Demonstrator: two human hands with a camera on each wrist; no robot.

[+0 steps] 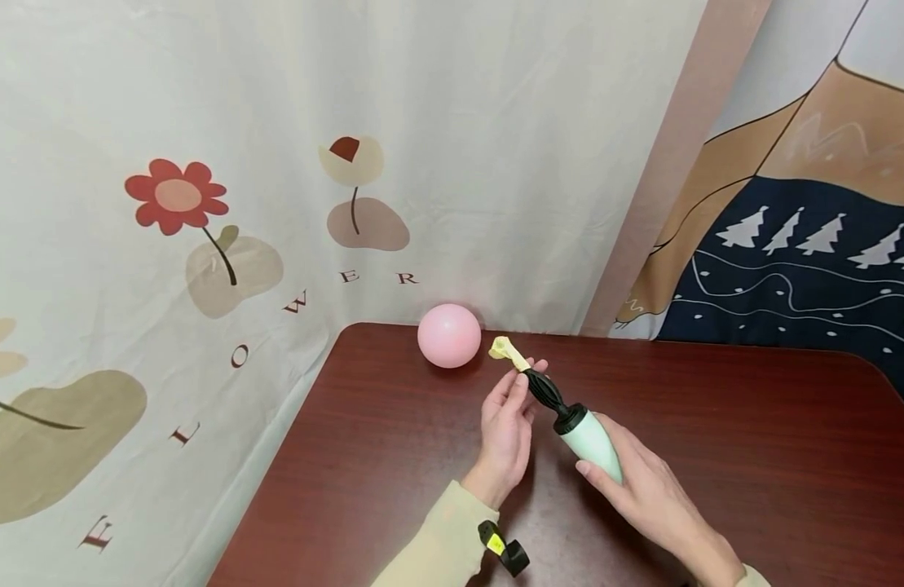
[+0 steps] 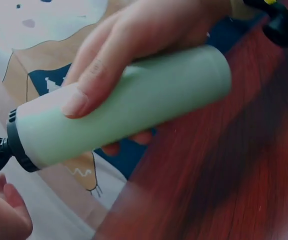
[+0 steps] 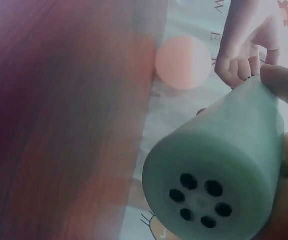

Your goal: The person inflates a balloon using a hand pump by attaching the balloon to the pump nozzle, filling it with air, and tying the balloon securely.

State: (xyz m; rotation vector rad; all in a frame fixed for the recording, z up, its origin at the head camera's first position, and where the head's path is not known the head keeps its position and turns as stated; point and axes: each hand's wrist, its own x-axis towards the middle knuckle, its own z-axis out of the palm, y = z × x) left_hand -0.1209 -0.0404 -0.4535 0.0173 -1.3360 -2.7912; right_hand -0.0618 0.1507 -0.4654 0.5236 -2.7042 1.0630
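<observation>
My right hand (image 1: pixel 646 485) grips the mint-green body of a balloon pump (image 1: pixel 593 444), thumb along its near side. The pump tilts up and to the left, over the table. A limp yellow balloon (image 1: pixel 509 352) sits on the tip of its black ribbed nozzle (image 1: pixel 544 390). There my left hand (image 1: pixel 506 428) pinches the balloon's neck against the nozzle between thumb and fingers. In the left wrist view the pump body (image 2: pixel 134 110) lies under my right hand (image 2: pixel 109 60). The right wrist view shows the pump's holed base (image 3: pixel 199 200), with my left hand (image 3: pixel 246 47) beyond.
A blown-up pink balloon (image 1: pixel 449 336) rests at the back edge of the dark red-brown table (image 1: pixel 363 456). Behind it hangs a pale curtain (image 1: pixel 496 163) with printed flowers and letters. A dark blue printed cloth (image 1: pixel 796 293) hangs at the right.
</observation>
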